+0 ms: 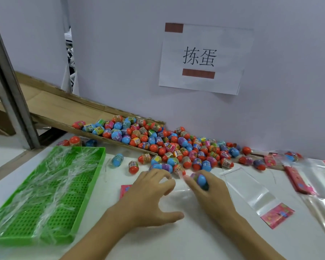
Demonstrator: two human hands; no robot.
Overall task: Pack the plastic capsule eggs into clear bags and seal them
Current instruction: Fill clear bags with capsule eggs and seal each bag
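— Two hands; what does each hold?
— Right hand [206, 192] grips a blue egg [202, 180]. Left hand [150, 196] is spread, fingers loosely curled on the table, holding nothing.
— And the eggs [176, 147]?
— Heaped at twelve o'clock from both hands; a bag [251, 188] lies at three.

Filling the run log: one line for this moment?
right hand: grips blue plastic capsule egg | left hand: open, at clear bag | stage: bagging
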